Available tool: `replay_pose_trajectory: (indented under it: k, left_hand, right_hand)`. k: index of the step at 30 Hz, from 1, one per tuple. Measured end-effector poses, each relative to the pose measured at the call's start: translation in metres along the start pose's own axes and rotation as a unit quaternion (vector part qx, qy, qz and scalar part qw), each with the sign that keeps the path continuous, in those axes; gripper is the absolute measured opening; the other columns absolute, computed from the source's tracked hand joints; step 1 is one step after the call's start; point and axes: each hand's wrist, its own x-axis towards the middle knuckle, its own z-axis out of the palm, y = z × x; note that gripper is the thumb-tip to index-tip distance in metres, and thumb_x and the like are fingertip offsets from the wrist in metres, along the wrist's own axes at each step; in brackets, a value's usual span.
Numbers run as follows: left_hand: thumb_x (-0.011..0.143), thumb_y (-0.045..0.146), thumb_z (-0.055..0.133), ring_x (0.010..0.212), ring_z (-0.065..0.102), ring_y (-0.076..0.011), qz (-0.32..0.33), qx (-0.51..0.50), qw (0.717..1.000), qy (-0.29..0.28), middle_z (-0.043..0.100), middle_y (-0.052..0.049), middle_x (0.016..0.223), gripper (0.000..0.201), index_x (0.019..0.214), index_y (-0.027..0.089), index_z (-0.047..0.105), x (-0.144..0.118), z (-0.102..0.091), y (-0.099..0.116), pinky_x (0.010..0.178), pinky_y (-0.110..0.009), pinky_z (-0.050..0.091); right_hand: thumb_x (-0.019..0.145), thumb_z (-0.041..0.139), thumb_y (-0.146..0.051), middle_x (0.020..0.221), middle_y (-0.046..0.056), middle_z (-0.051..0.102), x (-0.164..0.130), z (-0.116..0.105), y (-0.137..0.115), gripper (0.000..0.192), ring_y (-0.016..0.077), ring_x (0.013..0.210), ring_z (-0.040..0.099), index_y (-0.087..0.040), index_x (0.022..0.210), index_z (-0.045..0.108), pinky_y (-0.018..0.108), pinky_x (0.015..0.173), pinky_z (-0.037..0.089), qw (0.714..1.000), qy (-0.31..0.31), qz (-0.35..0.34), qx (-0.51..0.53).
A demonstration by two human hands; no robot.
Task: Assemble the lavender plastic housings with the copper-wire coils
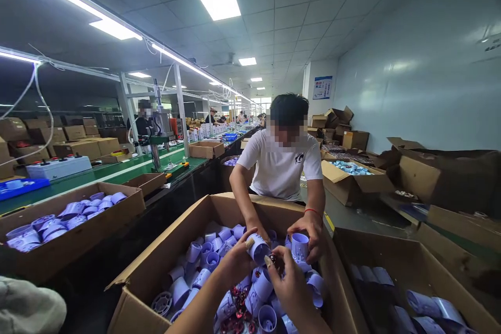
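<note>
My left hand [237, 262] is closed around a lavender plastic cup-shaped housing [258, 249], tilted with its open end toward my right hand. Close to that opening, my right hand [287, 277] pinches a small dark red shiny part [273, 259]; its exact kind is unclear. Both hands are above a large cardboard box [151, 271] filled with similar lavender housings [261, 288]. Several loose red shiny parts [238, 302] lie among them. Across the box, a co-worker's hand [313, 229] grips another lavender housing [300, 244], and their other hand reaches in, partly hidden.
A person in a white T-shirt [274, 167] leans over the box's far side. At left, another carton [133, 209] of housings stands beside a green conveyor line [105, 163]. At right is an open carton [391, 250] with several housings; more boxes line the wall.
</note>
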Motion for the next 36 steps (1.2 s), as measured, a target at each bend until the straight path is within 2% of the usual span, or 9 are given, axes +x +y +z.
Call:
replay_pose_trajectory:
  k: [2, 6, 10, 15, 19, 24, 32, 36]
  left_hand:
    - [0.077, 0.028, 0.072, 0.073, 0.062, -0.0142, 0.007, -0.002, 1.0, -0.005, 0.064, -0.005, 0.089, 0.053, 0.125, 0.02, 0.05, 0.0, 0.001, -0.002, 0.069, -0.024, 0.048]
    - [0.077, 0.028, 0.072, 0.079, 0.063, -0.0159, 0.02, -0.02, 1.0, -0.013, 0.064, -0.005, 0.094, 0.05, 0.123, 0.021, 0.054, 0.004, 0.0, -0.006, 0.071, -0.024, 0.049]
    - [0.081, 0.026, 0.067, 0.085, 0.063, -0.0163, 0.011, -0.05, 0.999, -0.009, 0.065, -0.005, 0.096, 0.044, 0.123, 0.021, 0.054, 0.005, 0.0, -0.007, 0.075, -0.025, 0.049]
    - [0.085, 0.022, 0.061, 0.092, 0.064, -0.0187, 0.007, -0.087, 0.996, -0.025, 0.067, -0.007, 0.099, 0.04, 0.124, 0.019, 0.054, 0.002, 0.005, -0.004, 0.083, -0.029, 0.048]
    - [0.083, 0.017, 0.061, 0.095, 0.063, -0.0185, 0.01, -0.107, 0.993, -0.049, 0.067, -0.008, 0.104, 0.044, 0.126, 0.019, 0.053, 0.001, 0.006, -0.004, 0.088, -0.029, 0.046]
    - [0.08, 0.019, 0.065, 0.092, 0.063, -0.0182, 0.009, -0.119, 0.99, -0.07, 0.067, -0.006, 0.101, 0.049, 0.127, 0.021, 0.052, 0.003, 0.007, -0.006, 0.085, -0.027, 0.046]
    - [0.073, 0.012, 0.069, 0.083, 0.063, -0.0155, -0.018, -0.116, 0.989, -0.089, 0.067, -0.003, 0.093, 0.064, 0.132, 0.025, 0.048, -0.004, 0.015, -0.011, 0.076, -0.022, 0.045]
    - [0.077, 0.011, 0.064, 0.081, 0.064, -0.014, -0.037, -0.121, 0.987, -0.095, 0.068, -0.003, 0.093, 0.058, 0.131, 0.024, 0.048, -0.003, 0.019, -0.012, 0.076, -0.021, 0.045]
  right_hand:
    - [0.091, 0.047, -0.045, 0.076, 0.005, 0.071, -0.001, 0.001, 0.001, 0.026, 0.0203, 0.069, 0.069, -0.022, 0.091, 0.059, 0.03, 0.063, 0.056, 0.999, 0.004, -0.032, -0.033]
    - [0.095, 0.041, -0.039, 0.092, 0.01, 0.072, -0.002, 0.001, 0.004, 0.029, 0.0231, 0.083, 0.07, -0.021, 0.105, 0.061, 0.034, 0.07, 0.057, 0.992, 0.022, -0.084, -0.095]
    - [0.096, 0.04, -0.033, 0.097, 0.01, 0.07, -0.001, -0.003, 0.004, 0.028, 0.023, 0.089, 0.068, -0.022, 0.112, 0.061, 0.036, 0.076, 0.056, 0.982, 0.035, -0.131, -0.135]
    - [0.094, 0.046, -0.032, 0.09, 0.008, 0.062, 0.001, -0.006, 0.001, 0.025, 0.0202, 0.081, 0.064, -0.025, 0.108, 0.065, 0.033, 0.069, 0.056, 0.967, 0.07, -0.177, -0.17]
    - [0.092, 0.05, -0.026, 0.088, 0.006, 0.059, 0.0, -0.006, 0.005, 0.026, 0.0169, 0.075, 0.062, -0.029, 0.114, 0.065, 0.029, 0.064, 0.055, 0.963, 0.043, -0.211, -0.164]
    - [0.091, 0.051, -0.022, 0.09, 0.006, 0.057, -0.003, -0.004, 0.01, 0.03, 0.0175, 0.075, 0.061, -0.032, 0.115, 0.065, 0.029, 0.064, 0.055, 0.974, 0.016, -0.182, -0.136]
    - [0.091, 0.05, -0.033, 0.091, 0.007, 0.055, -0.005, 0.001, -0.002, 0.022, 0.0201, 0.078, 0.057, -0.029, 0.102, 0.07, 0.035, 0.068, 0.053, 0.985, 0.069, -0.106, -0.115]
    - [0.09, 0.052, -0.037, 0.092, 0.007, 0.057, -0.003, 0.002, -0.004, 0.022, 0.0221, 0.082, 0.057, -0.027, 0.093, 0.071, 0.037, 0.071, 0.052, 0.986, 0.073, -0.089, -0.122]
